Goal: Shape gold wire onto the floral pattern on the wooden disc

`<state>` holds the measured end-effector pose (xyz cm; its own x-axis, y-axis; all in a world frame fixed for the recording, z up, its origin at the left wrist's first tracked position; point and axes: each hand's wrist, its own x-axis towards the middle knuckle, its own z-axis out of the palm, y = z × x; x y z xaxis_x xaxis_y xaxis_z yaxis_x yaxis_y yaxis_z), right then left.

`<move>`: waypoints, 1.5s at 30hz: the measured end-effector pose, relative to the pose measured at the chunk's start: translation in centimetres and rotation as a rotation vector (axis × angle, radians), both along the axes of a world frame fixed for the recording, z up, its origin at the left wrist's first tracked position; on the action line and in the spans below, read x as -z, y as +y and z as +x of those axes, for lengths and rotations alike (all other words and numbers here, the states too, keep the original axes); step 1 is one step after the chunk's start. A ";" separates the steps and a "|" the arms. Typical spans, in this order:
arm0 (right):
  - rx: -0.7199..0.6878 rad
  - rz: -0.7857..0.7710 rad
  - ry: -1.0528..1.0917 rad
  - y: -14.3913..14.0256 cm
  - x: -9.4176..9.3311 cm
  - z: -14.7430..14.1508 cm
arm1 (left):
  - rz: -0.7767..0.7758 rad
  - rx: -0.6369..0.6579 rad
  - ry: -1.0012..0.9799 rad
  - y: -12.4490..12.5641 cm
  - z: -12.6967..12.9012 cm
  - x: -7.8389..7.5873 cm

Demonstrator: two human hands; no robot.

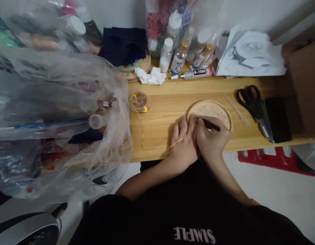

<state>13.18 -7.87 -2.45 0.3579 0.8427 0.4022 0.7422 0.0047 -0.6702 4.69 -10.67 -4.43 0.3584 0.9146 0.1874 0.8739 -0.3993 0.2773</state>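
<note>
On the table lies a round wooden-rimmed disc (221,108) with a line drawing on its pale face. My right hand (212,137) is closed around a slim black tool (211,125), its tip near the disc's left part. My left hand (184,144) rests flat with its fingers spread, the fingertips at the disc's lower left edge beside the tool tip; its thumb is hidden. A thin gold wire (175,143) crosses the left hand toward the fingertips. It trails left to a clear spool (140,101) wound with gold wire.
Black scissors (251,102), a dark phone-like slab (277,119) and a thin translucent stick (236,109) lie right of the disc. Behind are a glue tube (198,73), small bottles (178,58), crumpled tissue (151,75) and paper sheets (251,54). Plastic bags (109,78) cover the left side.
</note>
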 end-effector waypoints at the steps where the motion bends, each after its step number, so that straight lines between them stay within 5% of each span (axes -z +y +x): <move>1: 0.000 0.003 0.002 0.0 0.0 0.0 | -0.001 0.002 0.003 0.0 0.0 0.0; 10: -0.121 -0.075 0.141 0.2 -0.2 3.1 | -0.065 0.041 0.058 0.3 -0.4 -1.0; 17: -0.447 -0.121 0.213 1.1 -0.3 6.1 | -0.004 0.024 0.102 0.2 -0.2 -1.2; 45: -0.518 -0.100 0.257 1.1 -0.3 6.6 | 0.057 0.044 0.108 0.6 -0.1 -1.0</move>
